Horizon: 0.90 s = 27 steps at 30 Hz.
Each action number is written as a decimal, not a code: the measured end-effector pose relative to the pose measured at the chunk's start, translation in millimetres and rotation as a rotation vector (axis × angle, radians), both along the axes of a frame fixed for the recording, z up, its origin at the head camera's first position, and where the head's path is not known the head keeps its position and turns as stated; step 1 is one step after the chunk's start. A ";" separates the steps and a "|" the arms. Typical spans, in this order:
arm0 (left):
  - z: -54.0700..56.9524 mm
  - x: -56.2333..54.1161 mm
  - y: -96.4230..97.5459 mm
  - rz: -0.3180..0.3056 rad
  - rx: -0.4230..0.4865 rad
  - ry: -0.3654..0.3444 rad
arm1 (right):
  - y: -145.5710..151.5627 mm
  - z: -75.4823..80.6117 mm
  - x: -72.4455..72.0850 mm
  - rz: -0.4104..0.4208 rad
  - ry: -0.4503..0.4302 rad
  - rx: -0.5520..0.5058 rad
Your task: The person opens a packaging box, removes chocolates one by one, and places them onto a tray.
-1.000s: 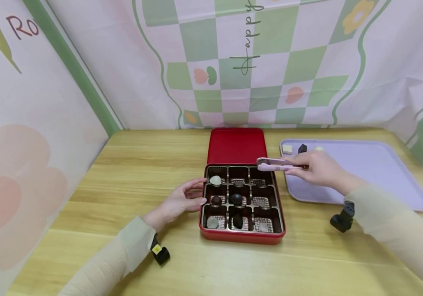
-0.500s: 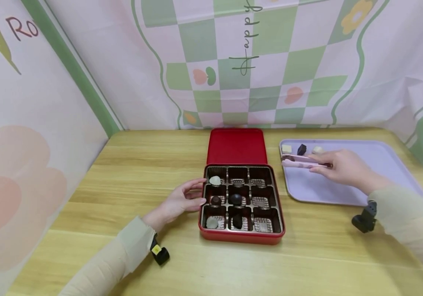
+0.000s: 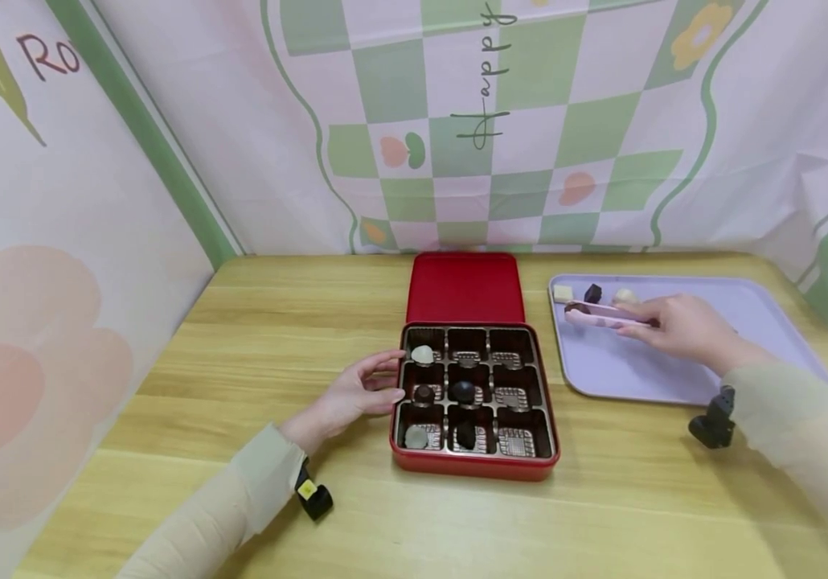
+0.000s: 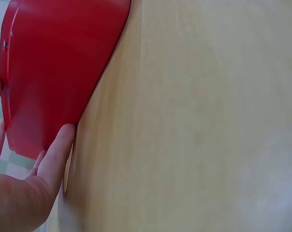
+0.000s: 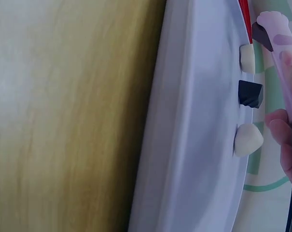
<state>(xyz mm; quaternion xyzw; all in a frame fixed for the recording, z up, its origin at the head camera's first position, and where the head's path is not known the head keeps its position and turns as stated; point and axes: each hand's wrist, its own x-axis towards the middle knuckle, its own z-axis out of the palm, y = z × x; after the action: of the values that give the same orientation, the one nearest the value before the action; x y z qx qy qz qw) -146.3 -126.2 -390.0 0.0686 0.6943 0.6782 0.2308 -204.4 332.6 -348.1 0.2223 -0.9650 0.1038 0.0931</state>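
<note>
In the head view my left hand (image 3: 352, 394) rests against the left side of a red tin box (image 3: 475, 465), its fingers spread along wall and rim. Inside is a brown divided insert. Its left column holds a white piece (image 3: 423, 355), a brown piece (image 3: 424, 394) and a pale piece (image 3: 416, 437); its middle column holds a dark ball (image 3: 463, 392) and a dark chunk (image 3: 466, 435). Over the lilac tray (image 3: 674, 386) my right hand (image 3: 685, 326) holds pink tongs (image 3: 605, 316). Dark brown shows between their tips; I cannot tell whether it is a chocolate or the tongs' own part.
At the tray's back left lie a white square piece (image 3: 563, 293), a black block (image 3: 592, 293) and a cream rounded piece (image 3: 625, 297). The red lid (image 3: 466, 287) lies behind the box. A patterned curtain (image 3: 530, 145) stands behind the wooden table (image 3: 298, 305).
My right hand has carried the tongs from above the box's back right corner to the right, over the tray. The left hand and the pieces in the box stay put.
</note>
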 end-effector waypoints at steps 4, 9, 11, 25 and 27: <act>-0.5 0.1 -0.2 -0.003 -0.001 0.002 | -0.8 -1.3 -3.7 0.000 -0.017 -0.003; -0.1 0.5 0.7 -0.002 -0.003 0.002 | -0.9 -4.8 -6.8 0.008 -0.040 -0.002; 0.3 0.5 1.0 0.000 -0.004 0.002 | -0.4 -6.2 -7.5 0.007 -0.058 0.002; 0.4 -0.2 -0.1 -0.001 0.001 -0.003 | 0.4 -12.2 -12.5 0.012 -0.073 0.024; 0.4 -0.2 -0.3 0.000 0.001 -0.004 | 0.3 -11.9 -12.5 0.011 -0.078 0.018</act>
<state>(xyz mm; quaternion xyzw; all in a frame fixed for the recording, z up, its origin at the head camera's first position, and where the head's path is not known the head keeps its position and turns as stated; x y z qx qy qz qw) -146.6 -126.5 -389.6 0.0675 0.6936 0.6786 0.2321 -216.9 332.9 -360.0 0.2241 -0.9675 0.1044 0.0527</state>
